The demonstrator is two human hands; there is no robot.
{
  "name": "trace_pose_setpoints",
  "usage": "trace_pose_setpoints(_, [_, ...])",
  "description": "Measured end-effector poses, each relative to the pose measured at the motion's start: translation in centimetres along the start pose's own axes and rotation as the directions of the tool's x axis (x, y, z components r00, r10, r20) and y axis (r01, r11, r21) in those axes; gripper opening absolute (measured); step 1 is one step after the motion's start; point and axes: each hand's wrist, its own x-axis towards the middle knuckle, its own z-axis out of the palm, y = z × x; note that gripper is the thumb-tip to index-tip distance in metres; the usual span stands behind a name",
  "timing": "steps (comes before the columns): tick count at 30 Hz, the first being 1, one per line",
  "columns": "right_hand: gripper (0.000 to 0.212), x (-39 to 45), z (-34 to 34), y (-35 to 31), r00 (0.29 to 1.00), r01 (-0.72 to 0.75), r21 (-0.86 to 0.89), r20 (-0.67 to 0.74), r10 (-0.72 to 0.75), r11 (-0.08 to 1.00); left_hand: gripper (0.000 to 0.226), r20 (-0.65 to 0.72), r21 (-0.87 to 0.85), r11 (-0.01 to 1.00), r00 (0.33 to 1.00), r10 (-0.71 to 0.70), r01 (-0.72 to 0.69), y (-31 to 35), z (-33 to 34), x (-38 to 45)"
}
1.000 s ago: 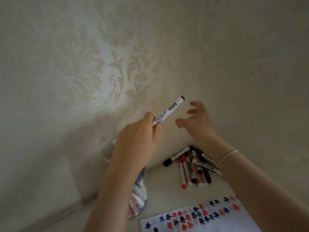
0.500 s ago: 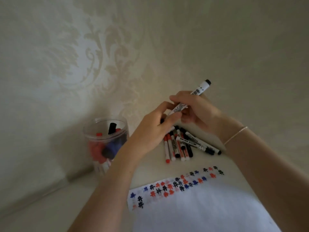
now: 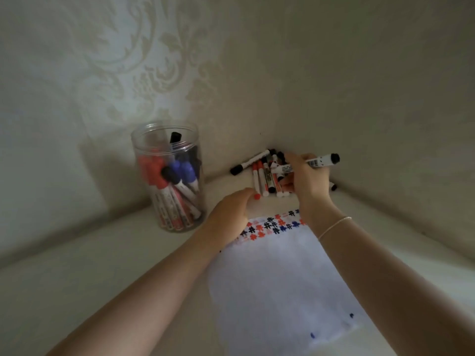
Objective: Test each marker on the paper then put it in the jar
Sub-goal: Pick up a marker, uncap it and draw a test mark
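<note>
The marker (image 3: 312, 164) lies crosswise in the right hand (image 3: 305, 181), fingers closed round its barrel above the far pile (image 3: 264, 176), likely ready for uncapping. The left hand (image 3: 231, 211), loosely curled and holding nothing I can see, rests on the paper's (image 3: 280, 291) far edge, probably steadying it; the jar (image 3: 168, 176) waits at far left.

Both forearms reach forward; right hand (image 3: 307, 181) fingers curled closed, left hand (image 3: 231, 209) lowered, loosely curled.
</note>
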Motion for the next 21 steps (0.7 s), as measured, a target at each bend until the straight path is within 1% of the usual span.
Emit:
trace_pose_setpoints(2, [0.032,-0.4,0.6,0.6,1.000,0.003,0.000,-0.003,-0.003,1.000,0.042,-0.004,0.048,0.997,0.998,0.060,-0.060,-0.4,0.2,0.0])
trace_pose_setpoints(4, [0.029,-0.7,1.2,0.9,1.000,0.004,0.004,-0.001,-0.004,1.000,0.043,-0.012,0.101,0.993,0.998,0.061,-0.059,0.1,-0.4,-0.3])
trace_pose_setpoints(5, [0.026,-0.8,1.4,1.0,1.000,-0.005,0.012,0.005,0.005,1.000,0.044,-0.014,0.095,0.994,0.999,0.049,-0.048,0.4,-1.0,-0.7])
trace_pose_setpoints(7, [0.023,-1.1,1.8,1.3,0.999,-0.036,0.005,0.027,0.036,0.999,0.046,0.008,-0.004,1.000,1.000,-0.003,0.003,0.7,-2.4,-2.0])
trace_pose_setpoints(9, [0.024,-1.4,2.1,1.4,0.996,-0.057,-0.029,0.073,0.059,0.998,0.053,0.085,-0.109,0.993,0.996,-0.025,0.034,0.2,-3.8,-3.6])
trace_pose_setpoints(12, [0.027,-2.3,2.5,1.6,0.985,-0.029,-0.123,0.167,0.049,0.992,0.072,0.272,-0.057,0.998,0.962,0.020,-0.005,-0.9,-5.3,-6.4])
trace_pose_setpoints(14, [0.023,-3.2,3.0,1.9,0.975,-0.051,-0.125,0.210,0.077,0.991,0.086,0.356,-0.024,1.000,0.934,0.016,-0.008,-2.0,-5.5,-8.0])
trace_pose_setpoints(16, [0.017,-4.3,3.7,2.4,0.960,-0.116,-0.059,0.249,0.127,0.991,0.096,0.367,-0.017,0.999,0.930,0.036,-0.032,-2.9,-5.4,-9.1])
trace_pose_setpoints(18, [0.020,-5.5,4.1,3.0,0.946,-0.138,-0.018,0.295,0.137,0.990,0.103,0.350,-0.009,0.998,0.935,0.061,-0.062,-3.9,-5.1,-9.6])
trace_pose_setpoints(19, [0.025,-6.1,4.3,3.5,0.940,-0.135,-0.017,0.315,0.133,0.991,0.104,0.347,-0.004,0.998,0.935,0.067,-0.070,-4.2,-5.0,-9.7])
trace_pose_setpoints(21, [0.028,-7.2,4.6,4.5,0.936,-0.117,-0.080,0.324,0.137,0.990,0.105,0.352,0.005,0.995,0.932,0.091,-0.099,-4.4,-5.0,-9.6])
